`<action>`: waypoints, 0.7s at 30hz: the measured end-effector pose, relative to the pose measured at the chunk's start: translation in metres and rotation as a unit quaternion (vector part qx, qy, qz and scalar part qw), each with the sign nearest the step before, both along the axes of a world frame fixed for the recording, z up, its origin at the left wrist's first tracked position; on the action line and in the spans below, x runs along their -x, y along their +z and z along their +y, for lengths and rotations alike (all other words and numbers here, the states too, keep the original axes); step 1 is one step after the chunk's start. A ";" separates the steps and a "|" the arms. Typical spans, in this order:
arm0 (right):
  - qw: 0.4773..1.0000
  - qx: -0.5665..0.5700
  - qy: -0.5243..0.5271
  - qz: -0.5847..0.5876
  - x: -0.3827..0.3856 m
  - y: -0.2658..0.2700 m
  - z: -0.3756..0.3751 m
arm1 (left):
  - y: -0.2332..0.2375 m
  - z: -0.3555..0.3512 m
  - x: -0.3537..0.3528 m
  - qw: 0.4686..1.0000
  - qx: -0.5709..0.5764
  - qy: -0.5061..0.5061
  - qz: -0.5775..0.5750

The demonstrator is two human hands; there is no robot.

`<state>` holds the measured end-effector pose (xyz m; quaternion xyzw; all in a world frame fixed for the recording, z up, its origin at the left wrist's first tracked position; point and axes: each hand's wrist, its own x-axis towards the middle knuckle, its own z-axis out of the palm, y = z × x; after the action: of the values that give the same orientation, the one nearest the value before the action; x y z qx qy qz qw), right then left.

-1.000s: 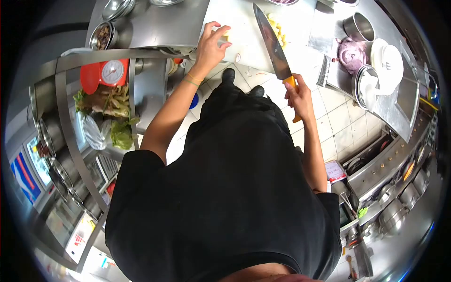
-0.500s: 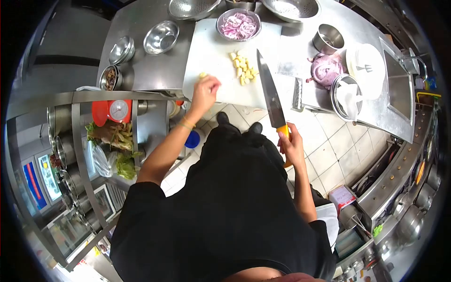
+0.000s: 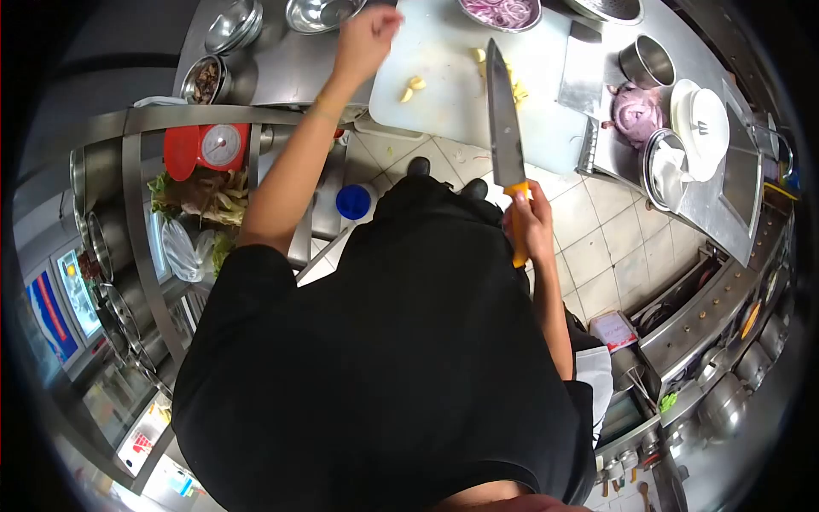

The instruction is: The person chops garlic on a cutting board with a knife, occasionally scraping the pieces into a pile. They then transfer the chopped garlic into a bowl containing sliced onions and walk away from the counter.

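Note:
My right hand (image 3: 531, 224) is wrapped around the yellow handle of a large chef's knife (image 3: 506, 128). The blade points away from me, its far part over the white cutting board (image 3: 435, 43) and partly in front of a pile of pale yellow pieces (image 3: 519, 88) that look like peeled garlic. A few similar pieces (image 3: 413, 88) lie apart on the board's left side. My left hand (image 3: 368, 38) is beyond them at the board's left edge, beside a steel bowl (image 3: 311, 17). Its fingers are curled together; what they hold, if anything, does not show.
A bowl of sliced red onion (image 3: 503, 13) stands at the board's far side. To the right are a purplish bundle (image 3: 638, 113), a steel pot (image 3: 647, 61) and white lids (image 3: 701, 128). A red scale (image 3: 205, 149) and leafy vegetables (image 3: 200, 198) sit on the left shelf.
My left hand has moved forward, away from me, towards the steel bowl. Several loose pieces now show on the board's left. The view has shifted, and the knife stays in my right hand.

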<state>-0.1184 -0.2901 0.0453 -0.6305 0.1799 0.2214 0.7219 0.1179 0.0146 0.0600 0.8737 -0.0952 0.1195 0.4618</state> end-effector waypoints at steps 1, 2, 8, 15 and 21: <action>1.000 0.020 0.002 -0.005 -0.004 0.000 0.014 | -0.014 0.008 0.024 0.996 -0.017 -0.019 0.082; 0.999 0.041 0.015 -0.005 -0.008 -0.001 0.023 | -0.029 0.016 0.047 0.985 -0.035 -0.041 0.161; 0.999 0.039 0.012 -0.010 -0.016 -0.008 0.053 | -0.073 -0.014 0.084 0.996 -0.013 -0.082 0.044; 0.997 0.064 -0.007 -0.037 -0.016 -0.006 0.063 | -0.084 -0.004 0.061 0.987 0.015 -0.155 -0.026; 1.000 0.015 -0.008 0.007 -0.036 -0.036 0.095 | -0.072 0.012 0.004 0.990 0.006 -0.135 -0.027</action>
<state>-0.0824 -0.1946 0.0089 -0.6379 0.1932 0.2173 0.7131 0.1144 0.0262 -0.0122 0.8463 -0.2245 0.0805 0.4764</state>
